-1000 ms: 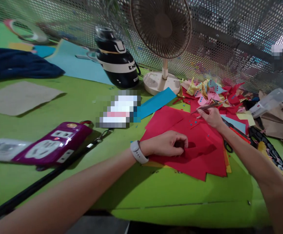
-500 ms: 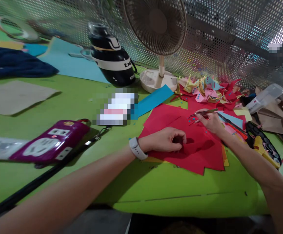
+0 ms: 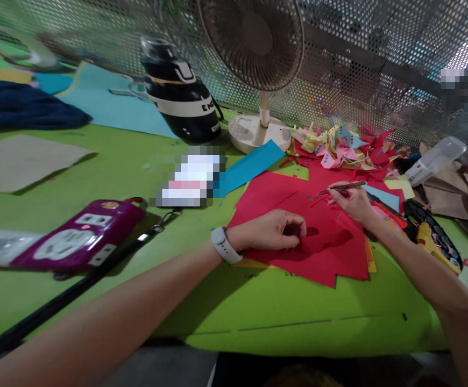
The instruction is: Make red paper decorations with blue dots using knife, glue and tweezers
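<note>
A stack of red paper sheets (image 3: 262, 196) lies on the green table, with a little yellow paper showing under its edges. My left hand (image 3: 276, 230) rests on the stack, fingers curled and thumb drawn to them; whatever they pinch, if anything, is hidden. Metal tweezers (image 3: 347, 186) are held in my right hand (image 3: 355, 205) over the stack's far right part. Their tips point left, close to several tiny blue paper dots (image 3: 310, 197) scattered on the red sheet. A blue paper strip (image 3: 254, 167) lies beyond the stack's left side.
Behind the stack sits a heap of folded paper pieces (image 3: 339, 148), beside a desk fan (image 3: 244, 131) and a black bottle (image 3: 185, 105). Left are a blurred-out phone (image 3: 189, 180) and a purple power strip (image 3: 84, 231). A yellow-handled tool (image 3: 431, 244) lies right.
My right hand and the tweezers have shifted slightly right, away from the blue dots. My left hand stays in place on the red paper. The view has turned a little.
</note>
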Motion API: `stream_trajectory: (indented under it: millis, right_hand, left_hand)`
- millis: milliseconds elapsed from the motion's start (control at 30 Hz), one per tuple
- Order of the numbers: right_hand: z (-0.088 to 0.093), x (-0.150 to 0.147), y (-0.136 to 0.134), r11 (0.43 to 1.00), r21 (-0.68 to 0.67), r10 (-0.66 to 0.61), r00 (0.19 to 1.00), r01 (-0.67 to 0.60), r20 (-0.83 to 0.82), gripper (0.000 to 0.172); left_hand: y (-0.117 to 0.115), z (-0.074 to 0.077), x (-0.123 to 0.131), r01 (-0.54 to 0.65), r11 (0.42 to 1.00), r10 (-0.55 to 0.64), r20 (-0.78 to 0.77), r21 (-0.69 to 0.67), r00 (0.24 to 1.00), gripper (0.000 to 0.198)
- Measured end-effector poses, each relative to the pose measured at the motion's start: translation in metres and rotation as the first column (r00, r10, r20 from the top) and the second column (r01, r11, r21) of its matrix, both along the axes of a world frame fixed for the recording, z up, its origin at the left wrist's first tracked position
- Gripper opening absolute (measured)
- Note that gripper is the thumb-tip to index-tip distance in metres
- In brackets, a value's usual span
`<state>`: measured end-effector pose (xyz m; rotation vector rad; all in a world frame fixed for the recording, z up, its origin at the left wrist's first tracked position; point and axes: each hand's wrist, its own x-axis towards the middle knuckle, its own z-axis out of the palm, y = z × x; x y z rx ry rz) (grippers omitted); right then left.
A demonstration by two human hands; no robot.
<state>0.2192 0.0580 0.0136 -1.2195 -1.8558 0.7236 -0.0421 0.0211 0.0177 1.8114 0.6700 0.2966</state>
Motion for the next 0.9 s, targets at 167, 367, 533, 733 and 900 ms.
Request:
stream_trajectory:
  millis: [167, 367, 533, 733, 900]
  right_hand:
    - [0.005, -0.003, -0.003, 1.0, 0.025, -0.001, 1.0, 0.001, 0.0, 0.036]
    - [0.004, -0.005, -0.007, 0.999, -0.027, 0.022, 1.0, -0.022, -0.022, 0.035]
    - [0.01, -0.012, 0.0, 1.0, -0.005, 0.026, 1.0, -0.026, -0.012, 0.034]
    - [0.014, -0.019, 0.023, 1.0, -0.001, -0.015, 0.998, 0.015, -0.059, 0.037]
    - [0.01, -0.031, 0.014, 0.989, -0.101, 0.109, 0.993, -0.112, -0.036, 0.034]
  left_hand:
    - [0.0, 0.002, 0.0, -0.003, 1.0, 0.003, 0.007, -0.019, 1.0, 0.013]
    - [0.0, 0.003, 0.0, -0.002, 1.0, 0.002, -0.013, 0.007, 1.0, 0.014]
    - [0.0, 0.002, 0.0, 0.014, 1.0, -0.014, -0.028, 0.013, 1.0, 0.014]
    - [0.001, 0.003, -0.002, 0.026, 0.998, -0.025, -0.03, 0.06, 0.999, 0.015]
    - [0.0, 0.002, -0.002, 0.025, 0.996, -0.024, -0.016, 0.082, 1.0, 0.014]
